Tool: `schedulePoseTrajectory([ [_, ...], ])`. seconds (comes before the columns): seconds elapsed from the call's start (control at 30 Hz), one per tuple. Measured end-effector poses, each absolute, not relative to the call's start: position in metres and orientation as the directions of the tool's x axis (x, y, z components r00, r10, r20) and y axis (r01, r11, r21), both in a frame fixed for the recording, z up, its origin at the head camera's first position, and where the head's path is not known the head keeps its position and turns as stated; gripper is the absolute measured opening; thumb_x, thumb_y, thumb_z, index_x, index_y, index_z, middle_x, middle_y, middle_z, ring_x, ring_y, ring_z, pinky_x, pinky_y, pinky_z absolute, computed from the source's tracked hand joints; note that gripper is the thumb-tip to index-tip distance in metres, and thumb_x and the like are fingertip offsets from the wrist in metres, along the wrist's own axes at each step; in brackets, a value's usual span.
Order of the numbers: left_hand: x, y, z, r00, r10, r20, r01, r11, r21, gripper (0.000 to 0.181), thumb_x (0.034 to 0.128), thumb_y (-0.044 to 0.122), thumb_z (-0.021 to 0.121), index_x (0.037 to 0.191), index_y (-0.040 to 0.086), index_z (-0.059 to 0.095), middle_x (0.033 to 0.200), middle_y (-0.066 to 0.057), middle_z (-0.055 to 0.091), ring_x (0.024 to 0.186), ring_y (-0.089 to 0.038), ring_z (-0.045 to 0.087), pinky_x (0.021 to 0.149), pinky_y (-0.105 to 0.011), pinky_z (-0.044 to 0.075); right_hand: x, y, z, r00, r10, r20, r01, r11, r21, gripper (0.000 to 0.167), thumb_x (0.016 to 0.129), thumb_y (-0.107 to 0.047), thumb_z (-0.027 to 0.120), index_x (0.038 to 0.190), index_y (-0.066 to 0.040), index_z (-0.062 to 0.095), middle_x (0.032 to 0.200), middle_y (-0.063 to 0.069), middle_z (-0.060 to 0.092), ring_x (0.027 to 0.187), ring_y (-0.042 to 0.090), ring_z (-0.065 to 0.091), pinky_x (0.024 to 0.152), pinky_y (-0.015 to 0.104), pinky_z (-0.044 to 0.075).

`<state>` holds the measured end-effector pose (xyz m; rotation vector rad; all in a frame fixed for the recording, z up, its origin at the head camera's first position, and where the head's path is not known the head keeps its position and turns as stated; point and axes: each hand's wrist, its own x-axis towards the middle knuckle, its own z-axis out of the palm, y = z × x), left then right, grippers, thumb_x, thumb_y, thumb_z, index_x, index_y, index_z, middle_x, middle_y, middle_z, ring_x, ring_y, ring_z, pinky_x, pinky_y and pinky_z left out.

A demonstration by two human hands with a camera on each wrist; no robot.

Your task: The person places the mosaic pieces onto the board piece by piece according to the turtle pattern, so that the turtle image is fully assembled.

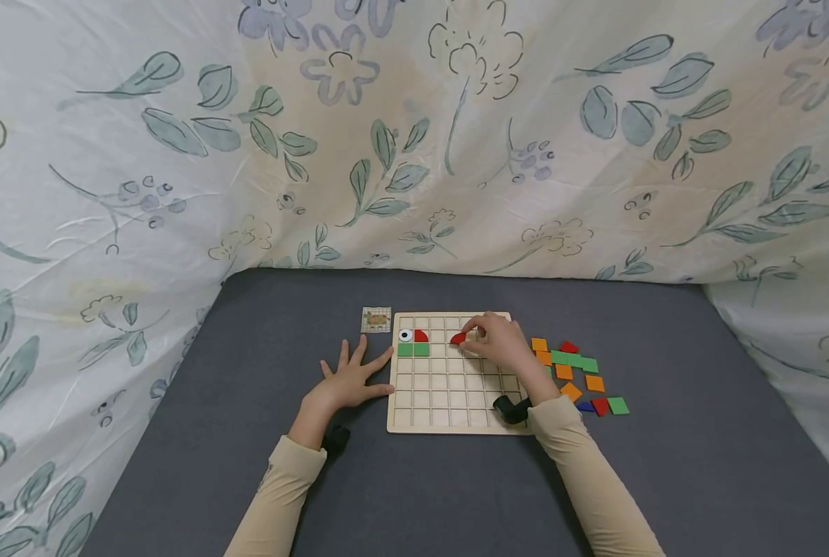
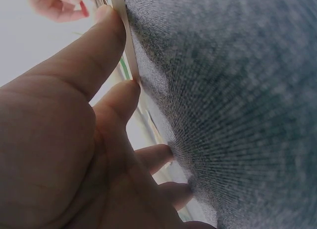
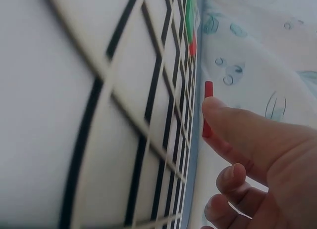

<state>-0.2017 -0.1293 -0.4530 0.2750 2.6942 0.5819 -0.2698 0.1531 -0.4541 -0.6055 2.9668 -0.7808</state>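
A wooden grid board (image 1: pixel 449 422) lies on the dark cloth. At its upper left corner sit a white tile with a black dot (image 1: pixel 405 336), a red tile with a curved edge (image 1: pixel 421 336) and two green tiles (image 1: pixel 413 350). My right hand (image 1: pixel 501 342) pinches a red piece (image 1: pixel 458 339) over the upper middle of the board; the right wrist view shows this red piece (image 3: pixel 208 85) between thumb and fingers (image 3: pixel 257 145). My left hand (image 1: pixel 347 383), fingers spread, touches the board's left edge with thumb and index finger; the left wrist view shows that hand (image 2: pixel 74 135) against the edge (image 2: pixel 130 46).
A small picture card (image 1: pixel 376 319) lies beyond the board's upper left corner. Right of the board are scattered orange tiles (image 1: pixel 594 383), green tiles (image 1: pixel 618 405), red tiles (image 1: pixel 600 406) and a blue piece (image 1: pixel 585 406), partly behind my right forearm. A patterned curtain (image 1: pixel 456 155) hangs behind.
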Motion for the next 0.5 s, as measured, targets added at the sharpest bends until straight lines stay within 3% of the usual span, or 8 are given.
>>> schedulePoseTrajectory([
  [0.13, -0.202, -0.130, -0.453, -0.912, 0.260, -0.316, 0.108, 0.897, 0.428, 0.072, 0.0860, 0.051, 0.058, 0.147, 0.031, 0.026, 0.155, -0.019, -0.001, 0.138, -0.046, -0.013, 0.097, -0.075, -0.004, -0.270, 0.143, -0.455, -0.922, -0.379, 0.083, -0.370, 0.796, -0.480, 0.023, 0.081, -0.031, 0.073, 0.098, -0.016, 0.069, 0.070, 0.000, 0.047, 0.057, 0.015, 0.039, 0.058, 0.030, 0.026],
  [0.5, -0.202, -0.130, -0.453, -0.910, 0.262, -0.321, 0.105, 0.895, 0.432, 0.072, 0.0865, 0.050, 0.057, 0.147, 0.031, 0.025, 0.155, -0.018, -0.002, 0.138, -0.045, -0.013, 0.097, -0.075, -0.005, -0.265, 0.124, -0.457, -0.930, -0.367, 0.035, -0.334, 0.799, -0.501, 0.026, 0.078, -0.034, 0.075, 0.097, -0.017, 0.070, 0.072, -0.001, 0.050, 0.062, 0.016, 0.043, 0.062, 0.032, 0.026],
])
